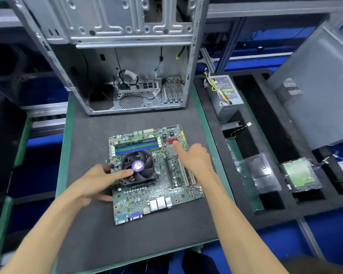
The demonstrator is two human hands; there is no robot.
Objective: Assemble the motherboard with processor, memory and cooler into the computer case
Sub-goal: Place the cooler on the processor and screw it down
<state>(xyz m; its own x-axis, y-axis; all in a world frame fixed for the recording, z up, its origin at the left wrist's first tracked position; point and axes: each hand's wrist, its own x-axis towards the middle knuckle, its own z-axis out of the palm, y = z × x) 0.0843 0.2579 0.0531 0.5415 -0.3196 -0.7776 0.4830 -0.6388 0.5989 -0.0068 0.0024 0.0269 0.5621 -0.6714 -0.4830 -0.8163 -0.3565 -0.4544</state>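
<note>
**Now readying the board for the case**

Now I judge the bench build is done: the board [156, 175] lies flat near the middle of the mat [83, 147], with the cooler [140, 168] seated on its left half and one memory stick in the slots [137, 146] toward the far edge. The processor must sit under the cooler; I cannot see it. The case [127, 56] stands open at the mat's far edge, well apart from the board, loose cables hanging inside near its rear panel.

So the step in hand looks like taking hold of the board to carry it across. The next move calls for a firm two-sided hold on the board's edges, a lift clear of the mat, then turning the port side, which now faces the near edge, toward the case's rear opening. Those dangling cables could get trapped beneath the board, so I would watch for them.

My left hand [99, 180] comes in from the board's left edge, fingers spread and loose, forefinger lying across the cooler's fan and thumb low by the board's edge; it grips nothing yet. My right hand [194, 157] hovers over the board's right half, forefinger stretched toward the red connector block [171, 141], the other fingers curled in, holding nothing. Whether that fingertip touches the board I cannot tell.
</note>
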